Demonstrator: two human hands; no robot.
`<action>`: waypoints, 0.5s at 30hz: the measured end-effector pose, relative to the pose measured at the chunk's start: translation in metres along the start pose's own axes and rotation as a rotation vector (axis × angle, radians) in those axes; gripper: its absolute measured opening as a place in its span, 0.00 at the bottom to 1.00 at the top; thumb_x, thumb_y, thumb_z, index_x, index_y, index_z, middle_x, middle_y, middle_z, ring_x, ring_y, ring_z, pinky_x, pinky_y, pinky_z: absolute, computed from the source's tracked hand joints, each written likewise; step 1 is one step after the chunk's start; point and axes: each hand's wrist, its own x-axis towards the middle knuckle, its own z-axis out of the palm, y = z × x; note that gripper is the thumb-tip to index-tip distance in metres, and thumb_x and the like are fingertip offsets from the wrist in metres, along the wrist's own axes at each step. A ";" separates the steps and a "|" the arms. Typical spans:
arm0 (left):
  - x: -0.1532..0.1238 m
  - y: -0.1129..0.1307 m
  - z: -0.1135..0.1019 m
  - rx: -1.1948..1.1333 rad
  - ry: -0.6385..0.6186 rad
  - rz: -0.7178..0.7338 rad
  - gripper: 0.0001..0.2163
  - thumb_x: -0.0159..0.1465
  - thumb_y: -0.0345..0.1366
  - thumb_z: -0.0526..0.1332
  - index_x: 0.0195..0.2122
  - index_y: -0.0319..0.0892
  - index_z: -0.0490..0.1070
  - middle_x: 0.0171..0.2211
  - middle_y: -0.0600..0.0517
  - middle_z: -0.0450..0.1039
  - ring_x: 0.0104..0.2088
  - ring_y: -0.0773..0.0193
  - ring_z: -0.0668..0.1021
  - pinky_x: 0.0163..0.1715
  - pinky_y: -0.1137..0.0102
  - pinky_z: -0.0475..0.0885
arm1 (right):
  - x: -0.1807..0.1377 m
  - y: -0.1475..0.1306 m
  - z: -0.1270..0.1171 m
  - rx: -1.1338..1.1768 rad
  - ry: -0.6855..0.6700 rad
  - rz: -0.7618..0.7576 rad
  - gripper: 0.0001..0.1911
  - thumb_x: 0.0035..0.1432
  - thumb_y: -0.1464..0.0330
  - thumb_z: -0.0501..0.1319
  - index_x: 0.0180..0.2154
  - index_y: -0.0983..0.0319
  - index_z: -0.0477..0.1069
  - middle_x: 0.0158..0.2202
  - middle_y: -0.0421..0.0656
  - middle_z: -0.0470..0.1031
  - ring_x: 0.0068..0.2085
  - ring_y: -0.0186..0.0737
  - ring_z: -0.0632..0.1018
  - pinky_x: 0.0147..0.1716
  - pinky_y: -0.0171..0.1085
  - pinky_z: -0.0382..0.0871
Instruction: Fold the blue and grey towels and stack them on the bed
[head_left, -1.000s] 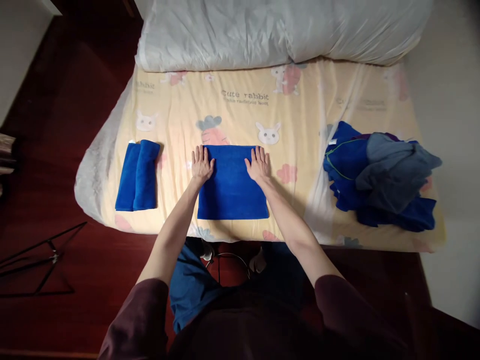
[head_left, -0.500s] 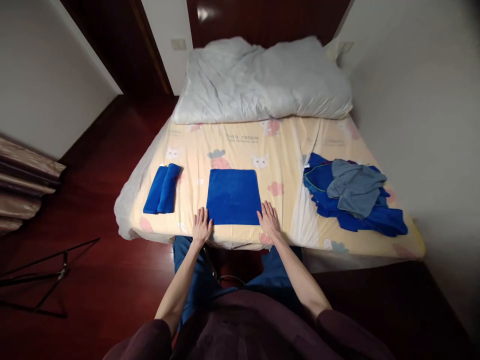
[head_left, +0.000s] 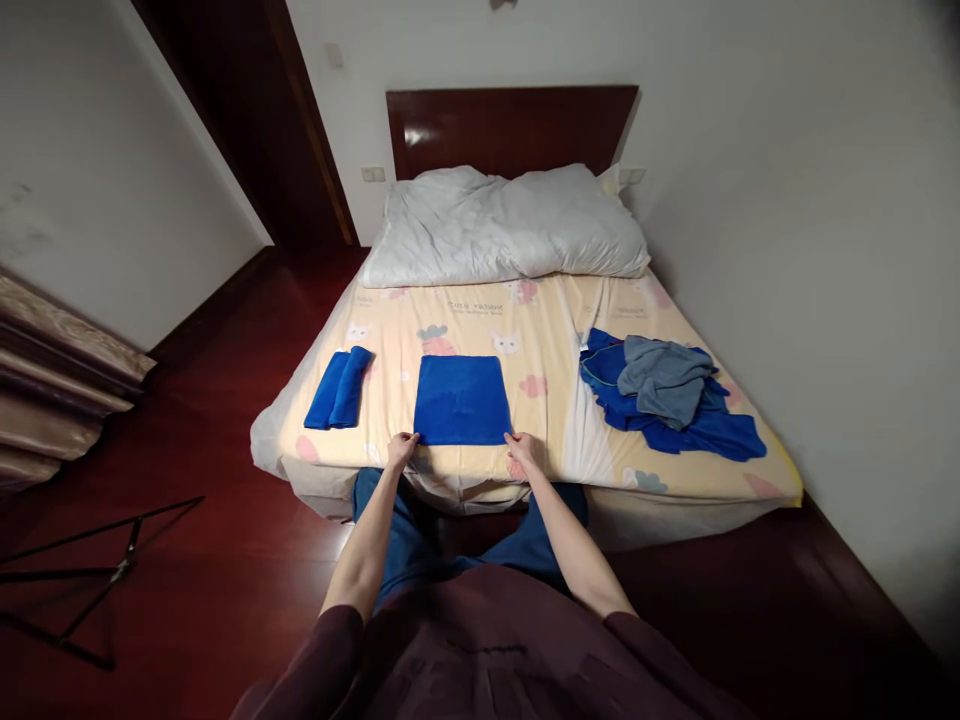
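Note:
A blue towel (head_left: 460, 400) lies flat in a near square at the front middle of the bed. My left hand (head_left: 403, 448) is closed on its near left corner, thumb and fingers pinched together. At the near right corner my right hand (head_left: 520, 447) pinches the cloth the same way. To the left rest rolled or folded blue towels (head_left: 338, 388), side by side. On the right is a loose heap of blue cloths (head_left: 697, 437) with a crumpled grey-blue cloth (head_left: 667, 380) on top.
The bed (head_left: 540, 345) has a yellow printed sheet, with a bunched white quilt (head_left: 502, 230) against the headboard (head_left: 510, 125). A black tripod leg assembly (head_left: 120, 570) stands on the floor at left, near a striped curtain (head_left: 67, 390). A wall runs along the right.
Both hands went from lying flat beside the towel to pinching its near corners. My view has tilted up and shows more of the headboard and wall.

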 end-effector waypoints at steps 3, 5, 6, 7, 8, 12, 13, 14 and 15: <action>0.000 0.002 -0.002 -0.038 0.011 0.013 0.09 0.66 0.37 0.63 0.28 0.44 0.69 0.24 0.50 0.75 0.28 0.59 0.80 0.31 0.67 0.73 | 0.000 -0.011 0.002 0.099 -0.033 0.020 0.15 0.56 0.57 0.67 0.26 0.59 0.69 0.17 0.41 0.73 0.22 0.42 0.80 0.21 0.33 0.71; -0.004 0.000 -0.004 -0.060 0.014 0.034 0.07 0.66 0.36 0.62 0.31 0.43 0.70 0.25 0.51 0.75 0.26 0.61 0.80 0.30 0.68 0.73 | -0.003 -0.011 -0.001 0.147 -0.050 0.016 0.15 0.54 0.58 0.69 0.27 0.58 0.67 0.17 0.40 0.72 0.21 0.41 0.79 0.20 0.33 0.71; -0.006 -0.002 -0.005 -0.068 0.011 0.051 0.05 0.66 0.35 0.62 0.33 0.43 0.71 0.26 0.51 0.76 0.26 0.62 0.80 0.30 0.69 0.74 | -0.005 -0.009 -0.004 0.164 -0.057 0.010 0.14 0.54 0.59 0.69 0.27 0.58 0.67 0.17 0.39 0.71 0.21 0.41 0.79 0.20 0.33 0.71; -0.010 -0.005 -0.007 -0.075 0.005 0.074 0.03 0.66 0.35 0.61 0.36 0.42 0.72 0.26 0.52 0.76 0.26 0.63 0.79 0.31 0.70 0.74 | -0.009 -0.005 -0.007 0.177 -0.064 -0.001 0.13 0.53 0.59 0.69 0.28 0.58 0.67 0.17 0.38 0.71 0.21 0.41 0.78 0.19 0.33 0.71; -0.014 -0.008 -0.008 -0.080 -0.007 0.105 0.04 0.66 0.35 0.61 0.39 0.42 0.73 0.27 0.52 0.77 0.26 0.63 0.79 0.32 0.70 0.74 | -0.013 0.001 -0.011 0.188 -0.074 -0.016 0.13 0.53 0.59 0.69 0.30 0.58 0.68 0.18 0.37 0.70 0.21 0.40 0.78 0.19 0.33 0.71; -0.034 -0.026 -0.011 -0.084 -0.096 0.243 0.11 0.65 0.34 0.59 0.45 0.43 0.78 0.31 0.52 0.78 0.32 0.63 0.80 0.39 0.69 0.75 | -0.036 0.028 -0.028 0.220 -0.158 -0.127 0.12 0.54 0.60 0.66 0.37 0.59 0.73 0.23 0.37 0.73 0.24 0.40 0.78 0.21 0.34 0.73; -0.040 -0.031 -0.011 -0.079 -0.119 0.264 0.11 0.65 0.34 0.59 0.44 0.42 0.80 0.31 0.51 0.79 0.33 0.62 0.80 0.40 0.68 0.75 | -0.041 0.034 -0.031 0.224 -0.188 -0.154 0.12 0.54 0.60 0.65 0.38 0.59 0.74 0.25 0.38 0.75 0.25 0.40 0.78 0.23 0.35 0.75; -0.045 -0.035 -0.010 -0.074 -0.138 0.277 0.12 0.65 0.34 0.59 0.44 0.41 0.81 0.32 0.50 0.79 0.33 0.61 0.80 0.41 0.67 0.76 | -0.045 0.039 -0.033 0.225 -0.215 -0.176 0.12 0.54 0.60 0.65 0.37 0.60 0.76 0.27 0.40 0.76 0.26 0.40 0.79 0.26 0.37 0.76; -0.049 -0.039 -0.009 -0.068 -0.153 0.285 0.13 0.64 0.35 0.59 0.44 0.40 0.81 0.33 0.49 0.79 0.34 0.60 0.80 0.41 0.66 0.76 | -0.047 0.043 -0.035 0.225 -0.236 -0.191 0.12 0.55 0.60 0.65 0.37 0.61 0.77 0.28 0.41 0.76 0.27 0.40 0.79 0.29 0.38 0.78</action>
